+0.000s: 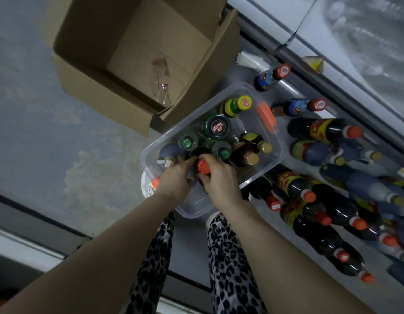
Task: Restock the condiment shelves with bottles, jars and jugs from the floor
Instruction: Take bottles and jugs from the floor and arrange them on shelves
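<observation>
Mostly the body of the orange-capped dark bottle [203,167] is hidden under the two hands, so only its cap and a sliver of neck show. The pale metal unit [346,48] along the upper right is blurred and cut off by the frame, and what lies behind its wrapped front cannot be made out. Labels on the bottles are too smeared to read.

Underfoot is a mottled grey concrete floor [49,109]. An open brown cardboard box [137,64] stands on it, holding only a scrap of clear film. Just beside the box sits a clear rectangular plastic bin [278,141] packed with upright bottles and jars with green, yellow and gold caps. Rows of dark sauce bottles with orange caps [327,132] stand on the floor to the right of the bin, reaching out of frame. Leopard-print trouser legs [230,268] show below the bin.

Inside the bin, at its near end, the orange-capped bottle stands upright. The right hand [221,177] has thumb and fingers clamped round its neck just under the cap. The left hand [176,180] reaches in just beside it, fingers [192,160] touching the dark items next to the cap; whether they grip anything I cannot tell.
</observation>
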